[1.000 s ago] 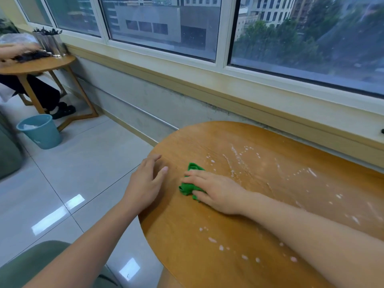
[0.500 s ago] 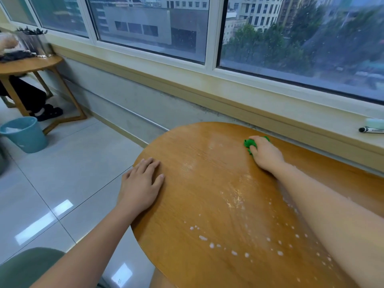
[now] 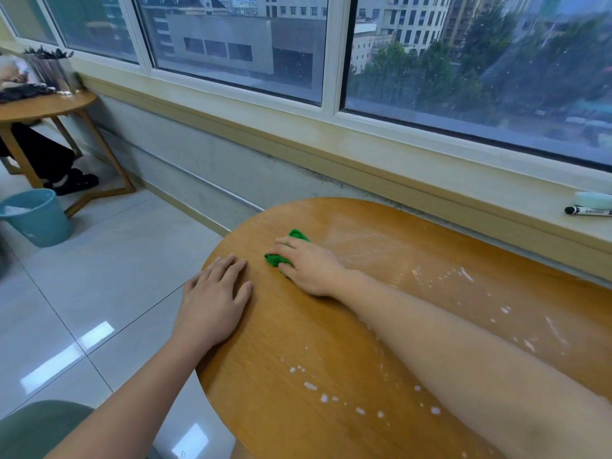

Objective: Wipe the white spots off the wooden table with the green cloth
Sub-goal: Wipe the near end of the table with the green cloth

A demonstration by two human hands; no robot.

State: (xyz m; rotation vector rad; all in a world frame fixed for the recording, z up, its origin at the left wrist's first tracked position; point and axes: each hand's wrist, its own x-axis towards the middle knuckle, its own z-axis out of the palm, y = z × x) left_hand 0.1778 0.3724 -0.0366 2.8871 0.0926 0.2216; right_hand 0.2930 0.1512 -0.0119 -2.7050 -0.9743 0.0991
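The green cloth [image 3: 277, 259] is bunched under my right hand [image 3: 309, 267], which presses it onto the round wooden table [image 3: 298, 329] near the table's left side. Only the cloth's left and far edges show past my fingers. My left hand [image 3: 213, 301] lies flat, fingers spread, on the table's left rim and holds nothing. White spots [image 3: 323, 397] dot the near part of the tabletop, and more white spots [image 3: 463, 274] and smears lie to the right beyond my forearm.
A window sill [image 3: 430, 167] runs behind the table, with a black marker [image 3: 586, 211] at its right end. On the tiled floor to the left stand a blue bucket [image 3: 36, 220] and a second wooden table [image 3: 46, 106] where another person sits. A green seat [image 3: 39, 429] is at bottom left.
My right hand has swept the cloth from the table's far edge by the sill back toward the left, close to my left hand. The left hand has stayed on the rim.
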